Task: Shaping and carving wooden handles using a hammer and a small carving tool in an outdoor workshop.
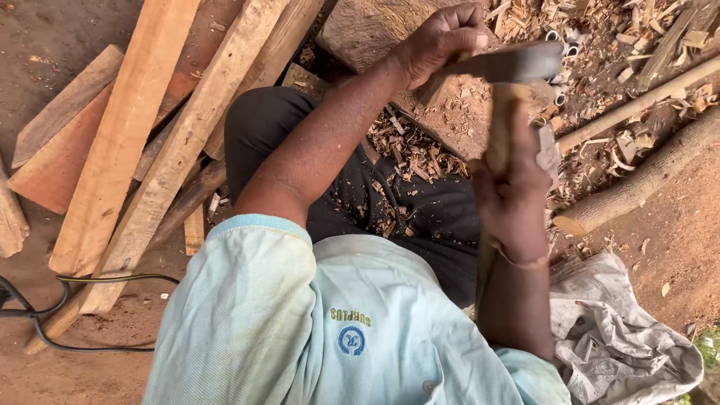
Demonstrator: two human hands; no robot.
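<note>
planks left, wood chips on lap, log right

1. Bare reddish dirt floor carries everything here.
2. On the left, long pale wooden planks lie side by side, running from near left to far centre.
3. Near left, a black cable loops across the dirt, touching the plank ends.
4. Far centre, a broad wooden block sits on the ground, wood chips heaped against it.
5. Right side: two rough round poles slant across the dirt.
6. Near right, a crumpled grey sack lies flat.
</note>
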